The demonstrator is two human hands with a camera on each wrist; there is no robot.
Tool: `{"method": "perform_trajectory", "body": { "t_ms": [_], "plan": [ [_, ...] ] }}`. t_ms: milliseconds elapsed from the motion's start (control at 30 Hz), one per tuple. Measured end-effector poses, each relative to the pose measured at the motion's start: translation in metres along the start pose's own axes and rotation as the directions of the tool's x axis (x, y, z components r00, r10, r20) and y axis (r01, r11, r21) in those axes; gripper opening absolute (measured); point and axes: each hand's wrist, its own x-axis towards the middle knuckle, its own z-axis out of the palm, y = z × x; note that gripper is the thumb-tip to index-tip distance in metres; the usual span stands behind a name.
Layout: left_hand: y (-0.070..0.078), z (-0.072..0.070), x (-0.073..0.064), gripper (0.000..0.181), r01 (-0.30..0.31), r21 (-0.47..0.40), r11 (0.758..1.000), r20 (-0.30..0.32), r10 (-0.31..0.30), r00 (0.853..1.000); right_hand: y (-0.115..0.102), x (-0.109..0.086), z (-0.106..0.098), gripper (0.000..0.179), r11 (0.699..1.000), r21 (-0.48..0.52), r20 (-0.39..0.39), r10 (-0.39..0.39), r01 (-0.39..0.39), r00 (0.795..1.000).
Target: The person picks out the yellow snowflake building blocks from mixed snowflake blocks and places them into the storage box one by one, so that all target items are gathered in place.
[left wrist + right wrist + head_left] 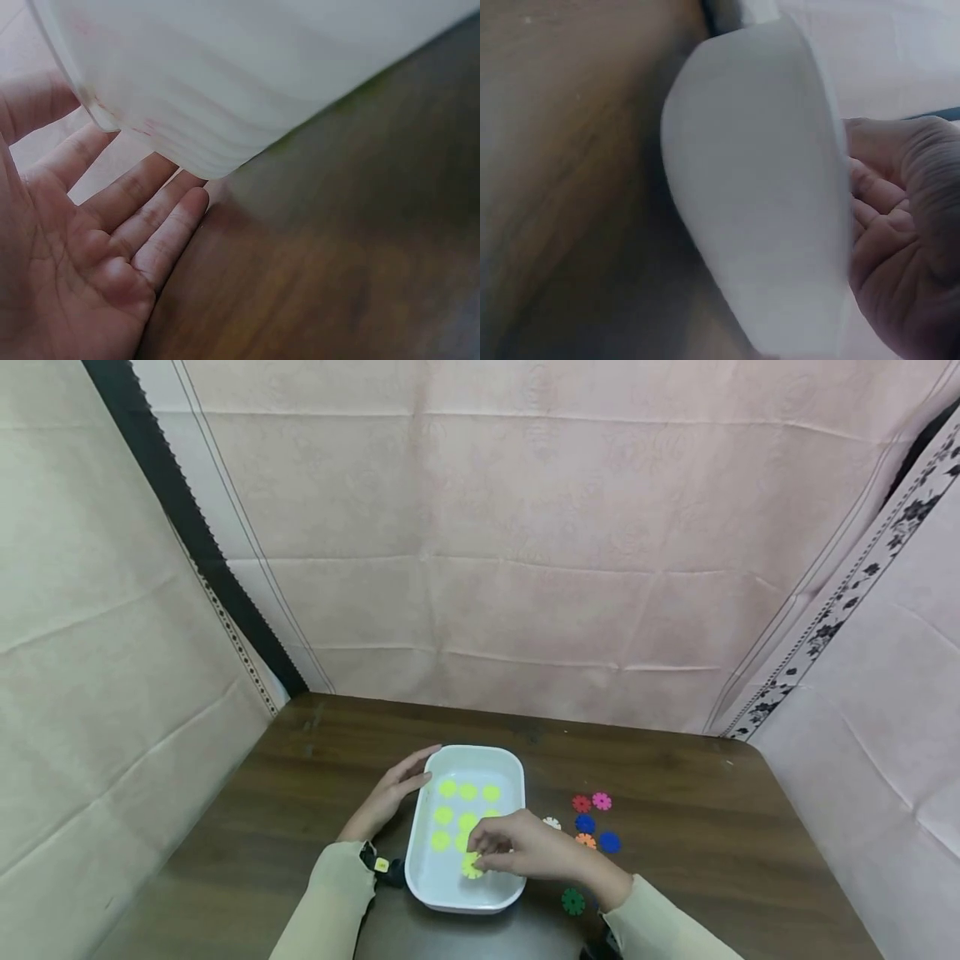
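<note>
A white rectangular tray [444, 885] lies on the table, with several yellow round discs [443, 815] in rows on its floor. My left hand [388, 795] rests at the tray's far left side. Its straight fingers [169, 240] touch the outer wall, and the thumb reaches the rim. Over the near right part of the tray, my right hand [525, 850] pinches a yellow flower-shaped disc [471, 867] between thumb and fingers. From the right wrist, the tray's outer wall [757, 180] hides the fingertips and that disc.
To the tray's right lie small flower-shaped and round pieces: red [581, 803], pink [602, 801], orange [586, 841] and green [573, 902] flowers, a blue disc [610, 842], and a white piece [552, 822] partly behind the right hand. Pale cloth [525, 527] hangs around the brown table [675, 827].
</note>
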Motion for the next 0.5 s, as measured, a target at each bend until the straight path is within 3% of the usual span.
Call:
{"method": "perform_trajectory", "body": {
  "t_ms": [233,500],
  "plan": [
    [-0.001,0.000,-0.003,0.044,0.002,0.004,1.000,0.018,-0.002,1.000,0.006,0.028,0.010,0.012,1.000,0.019,0.062,0.014,-0.015,0.998],
    [0.001,-0.001,-0.003,0.044,0.000,0.004,1.000,0.018,0.000,1.000,0.011,0.049,0.018,0.010,0.998,-0.053,0.124,0.024,-0.018,0.992]
  ]
}}
